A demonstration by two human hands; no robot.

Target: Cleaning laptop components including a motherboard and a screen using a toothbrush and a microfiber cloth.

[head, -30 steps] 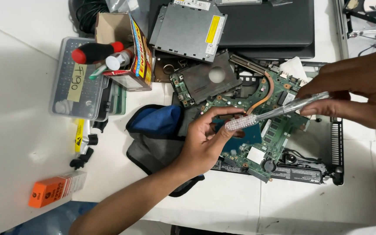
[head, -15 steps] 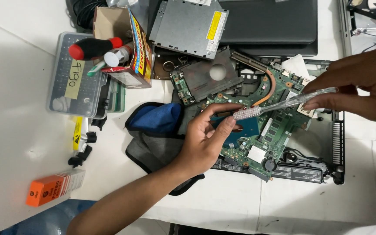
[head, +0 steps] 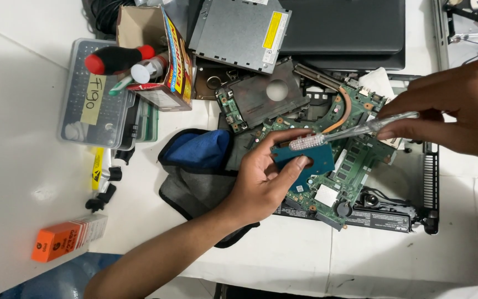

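My left hand [head: 261, 180] pinches a small blue circuit board [head: 312, 159] over the green laptop motherboard [head: 355, 160]. A clear-handled brush [head: 355, 132] lies across it, its bristle end just above the blue board. My right hand [head: 455, 108] grips the brush's handle at the right. The motherboard, with a copper heat pipe [head: 343, 111], rests on an opened black laptop base [head: 394, 213].
A silver optical drive [head: 242, 33] and a dark laptop [head: 349, 27] lie at the back. At the left are a clear screw box [head: 89, 105], a cardboard box [head: 159, 52] holding a red-and-black screwdriver [head: 114, 60], a blue-grey pouch [head: 197, 166] and an orange packet [head: 65, 238].
The blue board has been lifted into view in my left fingers. The brush has swung slightly, its bristle end now over that board. My right hand shifted a little up.
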